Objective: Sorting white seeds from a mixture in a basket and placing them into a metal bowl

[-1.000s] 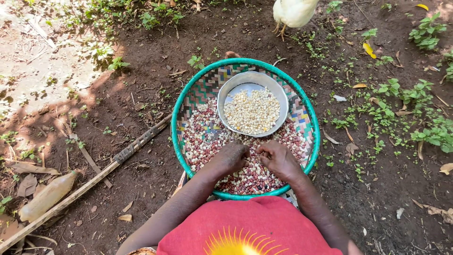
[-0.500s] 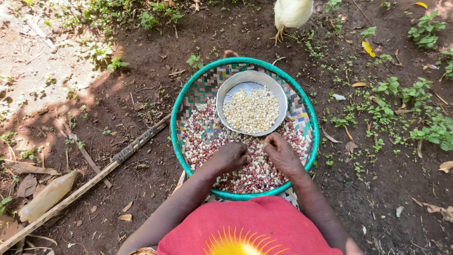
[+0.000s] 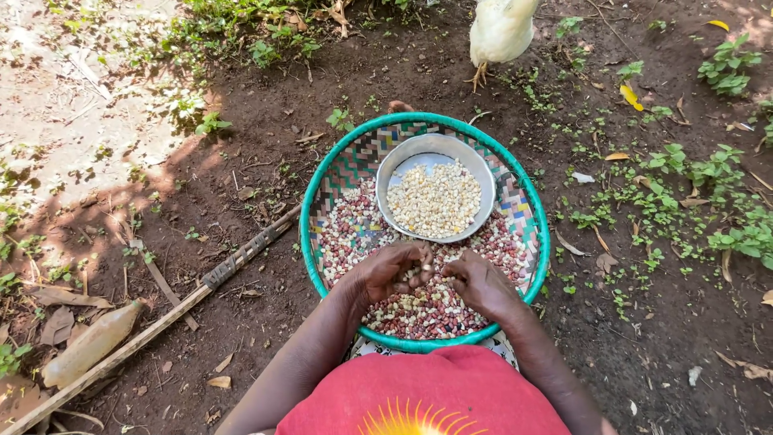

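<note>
A round woven tray with a green rim rests on my lap over bare soil. It holds a mix of red beans and pale maize kernels. A metal bowl of pale kernels sits in the tray's far half. My left hand lies on the mix near the tray's middle, fingers curled around a few grains. My right hand is beside it, fingertips pinched into the grains. The two hands nearly touch.
A pale chicken stands just beyond the tray. A long stick lies diagonally at the left, with a plastic bottle near its lower end. Green weeds and dry leaves cover the ground at the right.
Both hands have drawn together at the tray's middle, and the fingers have curled onto grains. The view has shifted slightly. The chicken stays at the top.
</note>
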